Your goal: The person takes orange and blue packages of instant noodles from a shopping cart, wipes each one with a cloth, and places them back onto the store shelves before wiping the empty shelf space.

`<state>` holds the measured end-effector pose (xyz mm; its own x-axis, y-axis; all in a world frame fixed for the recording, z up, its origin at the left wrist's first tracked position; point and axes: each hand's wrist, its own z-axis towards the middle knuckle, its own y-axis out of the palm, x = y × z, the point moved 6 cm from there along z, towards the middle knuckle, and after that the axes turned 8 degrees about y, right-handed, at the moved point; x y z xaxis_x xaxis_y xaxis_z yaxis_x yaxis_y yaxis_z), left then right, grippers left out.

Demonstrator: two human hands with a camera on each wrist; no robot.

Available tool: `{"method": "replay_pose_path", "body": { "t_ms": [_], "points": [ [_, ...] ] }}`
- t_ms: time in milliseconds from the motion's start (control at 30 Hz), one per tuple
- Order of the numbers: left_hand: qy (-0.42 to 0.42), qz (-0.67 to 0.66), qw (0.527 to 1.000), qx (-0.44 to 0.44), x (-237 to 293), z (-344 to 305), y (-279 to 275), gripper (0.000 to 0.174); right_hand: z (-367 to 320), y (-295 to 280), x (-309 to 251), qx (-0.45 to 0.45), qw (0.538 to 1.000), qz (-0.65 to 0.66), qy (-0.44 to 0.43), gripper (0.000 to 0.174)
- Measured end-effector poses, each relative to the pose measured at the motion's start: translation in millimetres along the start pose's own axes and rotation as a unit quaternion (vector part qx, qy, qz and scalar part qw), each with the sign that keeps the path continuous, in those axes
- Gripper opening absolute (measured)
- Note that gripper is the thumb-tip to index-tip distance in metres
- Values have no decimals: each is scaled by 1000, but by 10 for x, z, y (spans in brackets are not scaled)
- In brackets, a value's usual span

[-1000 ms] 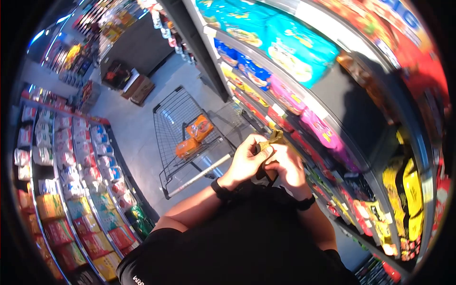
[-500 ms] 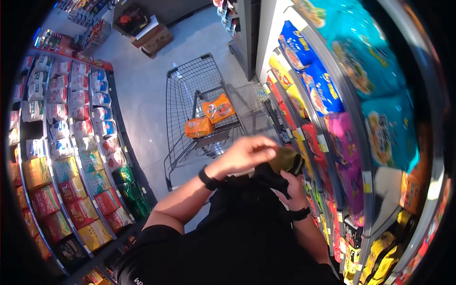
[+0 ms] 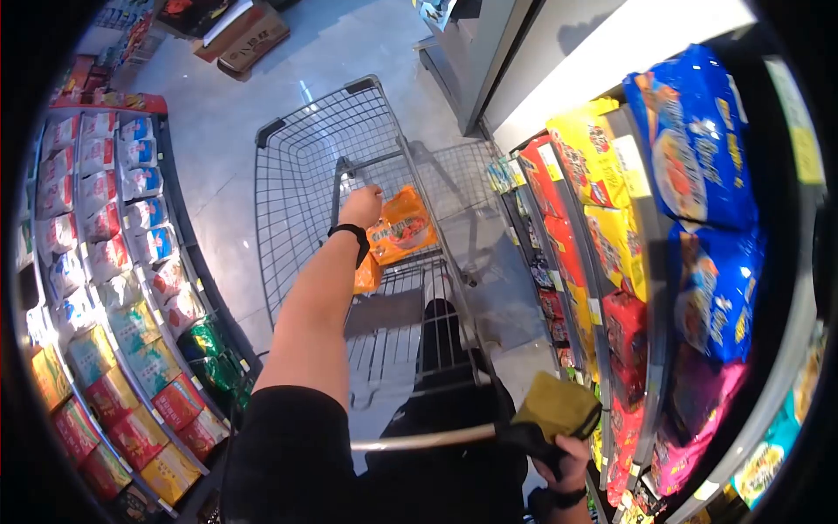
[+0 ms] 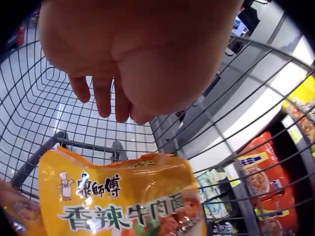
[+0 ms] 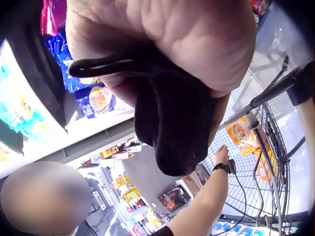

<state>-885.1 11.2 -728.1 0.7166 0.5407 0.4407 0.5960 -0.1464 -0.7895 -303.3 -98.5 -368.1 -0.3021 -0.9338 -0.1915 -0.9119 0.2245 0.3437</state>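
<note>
Inside the shopping cart, my left hand hovers over two orange instant noodle packs. In the left wrist view its fingers hang down loosely with nothing in them, just behind the upper edge of the nearer noodle pack. Beside the cart handle, at lower right, my right hand grips an olive and black cloth item. A black fabric part with a loop hangs from that hand in the right wrist view; its exact kind I cannot tell.
Shelves of bagged noodles, with blue packs and yellow packs, line the right side. Along the left stands a shelf of white bags and colored packs. A cardboard box sits on the floor ahead. Another person appears in the right wrist view.
Both hands were together at the olive cloth item; the left has let go and reached forward into the cart. The right has carried the item down and right. The cart is now closer.
</note>
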Motion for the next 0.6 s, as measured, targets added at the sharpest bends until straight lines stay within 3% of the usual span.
{"method": "replay_pose_path", "body": {
  "t_ms": [67, 133, 167, 200, 267, 333, 367, 433, 467, 500, 567, 600],
  "points": [
    [3, 49, 999, -14, -189, 251, 307, 34, 67, -245, 134, 59, 998, 18, 35, 57],
    [-20, 64, 993, -98, -189, 346, 468, 36, 34, -503, 280, 93, 990, 74, 71, 53],
    [-15, 54, 988, -144, -230, 373, 554, 36, 35, -675, 266, 123, 985, -90, -86, 51],
    [-10, 44, 981, -191, -287, 375, 662, 37, 32, -845, 357, 146, 928, -251, -235, 49],
    [3, 37, 982, -184, -332, 380, 718, 31, -39, -894, 429, 178, 859, -354, -324, 46],
    [13, 73, 984, -164, -201, 317, 547, 29, -57, -901, 478, 182, 932, -236, -205, 46],
    [66, 115, 980, -146, -171, 272, 543, 29, -53, -855, 492, 176, 962, -162, -133, 46],
    [125, 103, 981, -111, -132, 183, 470, 32, 82, -393, 324, 90, 994, 29, 57, 48],
    [155, 98, 979, -93, -70, 113, 390, 33, 69, -213, 219, 99, 994, 10, 40, 49],
    [190, 197, 950, -149, 253, -51, 211, 35, 62, -3, 174, 106, 994, -9, 23, 50],
    [346, 171, 921, -55, 76, -325, 339, 34, -9, 262, 89, 105, 994, -32, 9, 51],
    [349, 172, 919, -57, 145, -492, 235, 35, -50, 353, 49, 97, 994, -39, 12, 51]
  ]
}}
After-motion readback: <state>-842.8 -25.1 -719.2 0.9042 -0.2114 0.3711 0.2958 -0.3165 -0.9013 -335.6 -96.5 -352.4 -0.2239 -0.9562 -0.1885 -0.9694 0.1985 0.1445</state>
